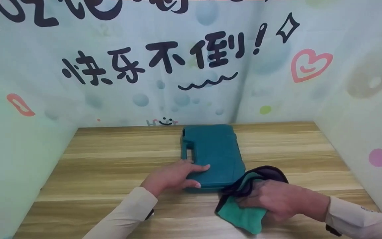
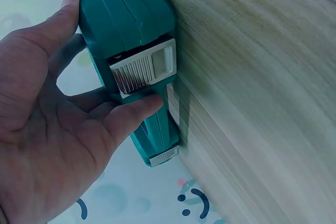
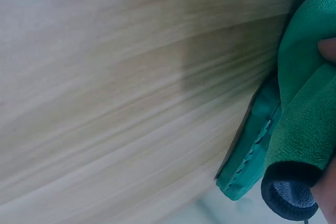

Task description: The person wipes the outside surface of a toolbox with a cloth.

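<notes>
A teal plastic carrying case [image 1: 214, 156] lies flat on the wooden table, its handle side to the left. My left hand [image 1: 174, 174] holds it at that side. Thumb and index finger rest on the lid, while other fingers bend over the handle edge beside a silver latch [image 2: 142, 66]. In my right hand [image 1: 277, 199] is a bunched green cloth [image 1: 244, 215] with a dark border, gripped at the case's near right corner. From the right wrist, the cloth [image 3: 304, 93] overlaps the case's hinged side [image 3: 252, 150]. Folds of cloth hide most right fingertips.
The wooden tabletop [image 1: 111, 159] spreads around the case. Behind it hangs a printed backdrop [image 1: 161, 99] with dark lettering, and pale side panels [image 1: 353, 132] close in the table at left and right. A second silver latch [image 2: 164, 156] sits farther along the handle side.
</notes>
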The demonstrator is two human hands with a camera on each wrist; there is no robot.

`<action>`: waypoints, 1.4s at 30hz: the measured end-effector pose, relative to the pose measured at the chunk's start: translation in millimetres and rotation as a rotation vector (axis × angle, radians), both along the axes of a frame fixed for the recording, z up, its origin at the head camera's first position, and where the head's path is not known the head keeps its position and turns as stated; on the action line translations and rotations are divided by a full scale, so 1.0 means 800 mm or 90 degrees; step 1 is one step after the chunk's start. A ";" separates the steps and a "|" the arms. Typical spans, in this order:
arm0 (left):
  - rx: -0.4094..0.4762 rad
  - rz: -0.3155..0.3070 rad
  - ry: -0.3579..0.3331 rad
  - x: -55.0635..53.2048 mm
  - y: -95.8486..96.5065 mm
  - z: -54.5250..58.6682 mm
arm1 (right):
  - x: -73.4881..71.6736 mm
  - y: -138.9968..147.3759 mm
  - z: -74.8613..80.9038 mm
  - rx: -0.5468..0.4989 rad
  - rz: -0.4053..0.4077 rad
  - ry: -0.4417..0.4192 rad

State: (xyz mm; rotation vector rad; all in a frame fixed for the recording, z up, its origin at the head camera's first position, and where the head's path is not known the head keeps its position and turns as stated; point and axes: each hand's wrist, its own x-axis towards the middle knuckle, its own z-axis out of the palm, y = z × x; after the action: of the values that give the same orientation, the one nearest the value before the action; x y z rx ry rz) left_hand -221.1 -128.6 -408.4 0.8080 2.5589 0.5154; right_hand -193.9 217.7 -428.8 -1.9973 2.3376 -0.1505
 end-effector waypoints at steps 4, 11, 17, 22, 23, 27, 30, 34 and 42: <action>-0.001 0.003 -0.010 0.000 -0.002 0.002 | 0.002 -0.004 -0.005 -0.009 0.007 0.040; -0.004 -0.008 -0.001 0.001 -0.005 0.005 | 0.006 -0.021 -0.009 -0.014 0.013 0.071; -0.005 -0.012 0.002 0.001 -0.004 0.004 | 0.006 -0.054 -0.010 0.011 0.019 0.083; -0.001 -0.013 0.001 -0.002 0.001 0.002 | 0.006 -0.087 -0.014 0.018 0.030 0.105; 0.000 -0.013 0.001 -0.002 0.001 0.001 | 0.006 -0.094 -0.015 0.017 0.034 0.111; -0.002 -0.019 0.008 -0.004 0.004 -0.002 | 0.006 -0.116 -0.020 0.009 0.044 0.118; -0.004 -0.023 0.008 -0.005 0.006 -0.002 | 0.006 -0.130 -0.023 0.005 0.044 0.113; -0.008 -0.023 0.004 -0.005 0.006 -0.002 | 0.006 -0.142 -0.025 0.004 0.047 0.118; -0.009 -0.046 0.016 -0.005 0.003 -0.001 | 0.007 -0.151 -0.030 -0.006 0.050 0.125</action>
State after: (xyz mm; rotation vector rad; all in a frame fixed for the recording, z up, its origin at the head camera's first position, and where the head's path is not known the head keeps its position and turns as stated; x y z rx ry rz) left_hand -225.3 -126.1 -409.0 0.9029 2.5430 0.4677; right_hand -188.4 97.2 -452.7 -2.1965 2.3679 0.0396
